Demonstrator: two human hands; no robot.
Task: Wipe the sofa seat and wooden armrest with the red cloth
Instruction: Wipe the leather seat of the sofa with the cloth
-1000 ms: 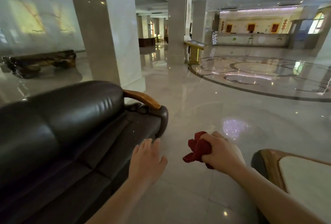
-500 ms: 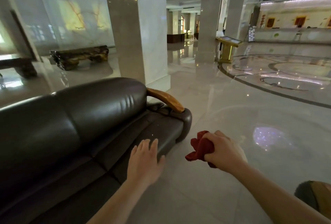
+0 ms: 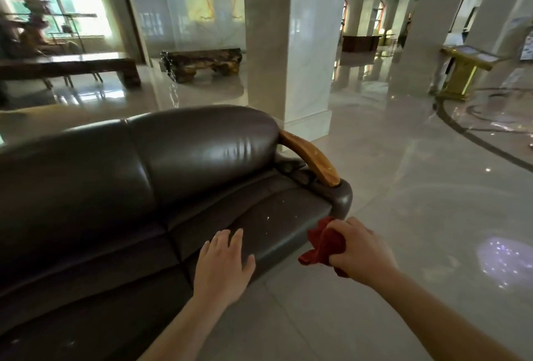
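A dark brown leather sofa fills the left half of the head view; its seat cushion [image 3: 277,213] carries small pale specks. A curved wooden armrest [image 3: 310,160] runs down the sofa's right end. My right hand [image 3: 362,248] is shut on a bunched red cloth [image 3: 324,244], held just off the seat's front right corner, below the armrest end. My left hand [image 3: 223,264] is flat with fingers apart, over the front edge of the seat cushion; I cannot tell if it touches the leather.
Glossy pale tiled floor [image 3: 403,202] spreads to the right and front. A square marble pillar [image 3: 288,43] stands just behind the sofa's right end. Farther back are two dark wooden benches [image 3: 202,63] and a gold lectern stand [image 3: 464,72].
The view has turned left and closer to the sofa. Both hands have come nearer the seat; the red cloth now sits by the front right corner, and the left hand is over the cushion edge.
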